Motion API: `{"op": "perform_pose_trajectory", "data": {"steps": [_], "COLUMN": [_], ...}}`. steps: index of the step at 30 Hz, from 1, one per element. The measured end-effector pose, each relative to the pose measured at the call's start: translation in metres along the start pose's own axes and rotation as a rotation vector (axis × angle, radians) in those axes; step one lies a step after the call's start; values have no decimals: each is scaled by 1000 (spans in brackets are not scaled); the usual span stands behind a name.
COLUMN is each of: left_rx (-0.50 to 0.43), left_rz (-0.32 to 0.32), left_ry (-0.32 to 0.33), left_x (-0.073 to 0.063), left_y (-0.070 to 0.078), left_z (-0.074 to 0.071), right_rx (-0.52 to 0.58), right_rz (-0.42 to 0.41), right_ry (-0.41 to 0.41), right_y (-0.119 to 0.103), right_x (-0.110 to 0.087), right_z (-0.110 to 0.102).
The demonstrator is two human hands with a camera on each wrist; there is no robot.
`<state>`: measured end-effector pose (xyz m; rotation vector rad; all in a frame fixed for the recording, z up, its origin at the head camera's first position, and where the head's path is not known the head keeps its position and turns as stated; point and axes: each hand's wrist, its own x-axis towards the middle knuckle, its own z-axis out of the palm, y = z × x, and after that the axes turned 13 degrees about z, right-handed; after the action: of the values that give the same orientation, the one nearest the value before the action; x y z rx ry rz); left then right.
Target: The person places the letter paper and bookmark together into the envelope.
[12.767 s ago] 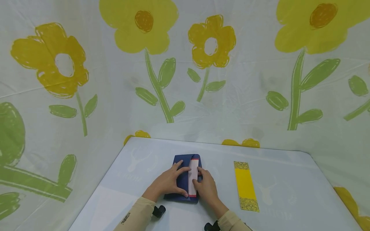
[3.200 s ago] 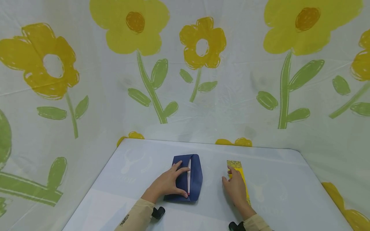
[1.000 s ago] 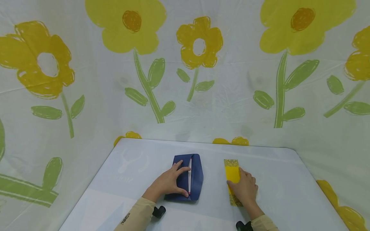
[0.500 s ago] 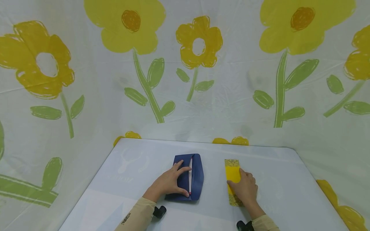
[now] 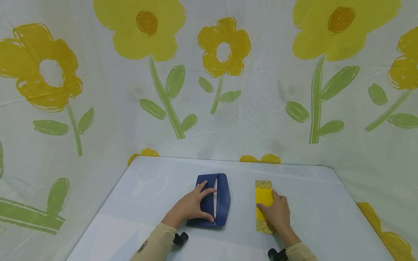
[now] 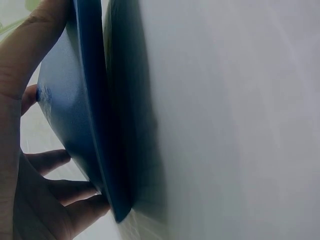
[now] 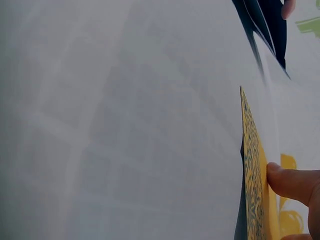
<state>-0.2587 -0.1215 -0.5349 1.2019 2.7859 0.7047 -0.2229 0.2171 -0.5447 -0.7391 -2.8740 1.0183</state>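
Note:
A dark blue envelope (image 5: 223, 201) lies on the table with its flap turned out to the right. Inside its mouth shows a narrow strip of white paper (image 5: 215, 204) with a red end. My left hand (image 5: 189, 206) holds the envelope, thumb and index finger at the mouth; the left wrist view has the fingers (image 6: 80, 192) along the envelope's edge (image 6: 92, 110). To the right, my right hand (image 5: 278, 213) grips a yellow card (image 5: 263, 195) with gold glitter-patterned ends by its long sides. In the right wrist view the card (image 7: 256, 185) is tilted, with the thumb (image 7: 290, 182) against it.
A white table (image 5: 156, 181) with faint prints carries both items. Behind and beside it hangs a white cloth (image 5: 267, 119) with yellow flowers and green stems. Black wrist cameras sit under the left wrist (image 5: 180, 239) and the right wrist (image 5: 277, 254).
Earlier both hands were at the envelope, where the white paper has gone deeper in. The right hand has since moved right and taken the yellow card. The left hand has stayed put.

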Motion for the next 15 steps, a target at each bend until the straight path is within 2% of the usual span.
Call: {"op": "perform_pose_trajectory", "data": {"steps": [15], "left_rx": [-14], "left_rz": [-29], "left_ry": [-2], "left_x": [2], "left_y": [2], "left_z": [2], "right_rx": [58], "right_rz": [-3], "right_ry": [-37], "right_y": [2], "right_x": [-2], "right_z": [-2]}}
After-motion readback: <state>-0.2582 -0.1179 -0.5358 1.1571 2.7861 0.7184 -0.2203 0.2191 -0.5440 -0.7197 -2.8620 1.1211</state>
